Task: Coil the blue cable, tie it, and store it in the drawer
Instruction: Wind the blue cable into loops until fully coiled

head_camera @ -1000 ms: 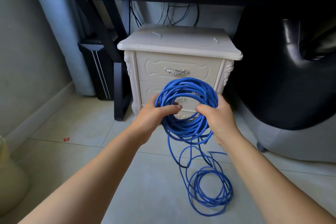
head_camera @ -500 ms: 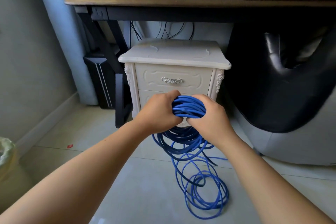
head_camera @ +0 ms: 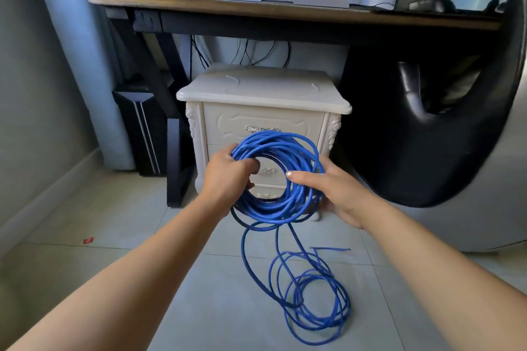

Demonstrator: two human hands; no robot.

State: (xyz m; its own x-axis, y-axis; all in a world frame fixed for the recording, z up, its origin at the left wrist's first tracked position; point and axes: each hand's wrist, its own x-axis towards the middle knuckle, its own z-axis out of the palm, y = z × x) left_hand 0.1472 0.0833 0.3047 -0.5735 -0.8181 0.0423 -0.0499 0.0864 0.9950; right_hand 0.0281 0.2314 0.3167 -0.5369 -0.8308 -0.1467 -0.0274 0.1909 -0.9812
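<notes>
The left hand (head_camera: pixel 228 177) has its fingers curled round the left side of a coil of thin blue cable (head_camera: pixel 271 208). The right hand (head_camera: pixel 336 194) pinches the coil's right side, with the thumb laid across the front and the fingers behind. The coil is held upright in the air directly in front of the cream carved wooden nightstand (head_camera: pixel 262 94), covering much of its lower front. The uncoiled remainder hangs from the coil and lies in loose loops on the pale tiled floor (head_camera: pixel 142 236) in front of the nightstand. The nightstand's upper drawer (head_camera: pixel 228 125) is closed. A black computer tower (head_camera: pixel 142 134) stands left of the nightstand, and a black padded chair (head_camera: pixel 427 151) stands to its right. A dark-framed wooden desk (head_camera: pixel 285 13) spans above it.
</notes>
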